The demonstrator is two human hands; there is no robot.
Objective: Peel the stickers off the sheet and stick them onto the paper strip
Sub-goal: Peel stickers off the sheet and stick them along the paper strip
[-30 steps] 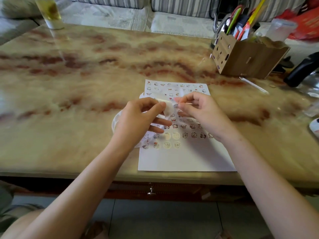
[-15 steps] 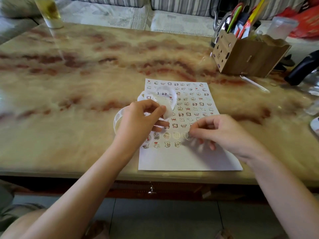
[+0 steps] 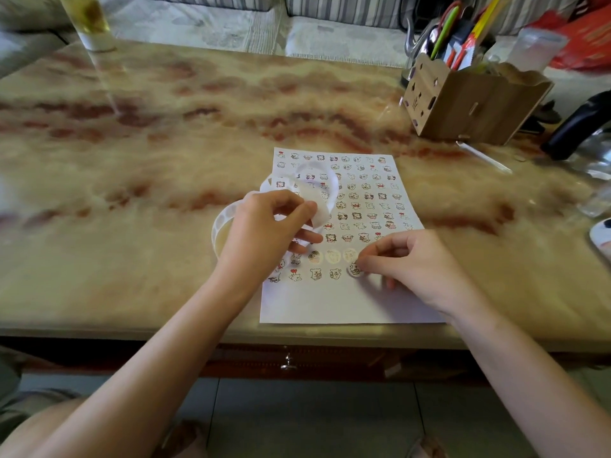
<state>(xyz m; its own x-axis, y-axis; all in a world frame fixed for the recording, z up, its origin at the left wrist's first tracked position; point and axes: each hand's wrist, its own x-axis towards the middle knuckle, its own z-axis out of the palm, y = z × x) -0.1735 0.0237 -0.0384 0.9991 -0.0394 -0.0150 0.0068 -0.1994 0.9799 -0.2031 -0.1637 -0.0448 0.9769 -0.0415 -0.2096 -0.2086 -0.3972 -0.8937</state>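
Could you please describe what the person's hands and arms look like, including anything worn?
The left hand and right hand are bare: no gloves, rings, watch or bracelet show. The left forearm and right forearm are uncovered, no sleeve in view.

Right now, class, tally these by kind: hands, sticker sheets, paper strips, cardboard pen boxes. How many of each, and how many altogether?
hands: 2 (left hand holds the paper strip; right hand pinches a sticker)
sticker sheet: 1
paper strip: 1
cardboard pen box: 1
total: 5
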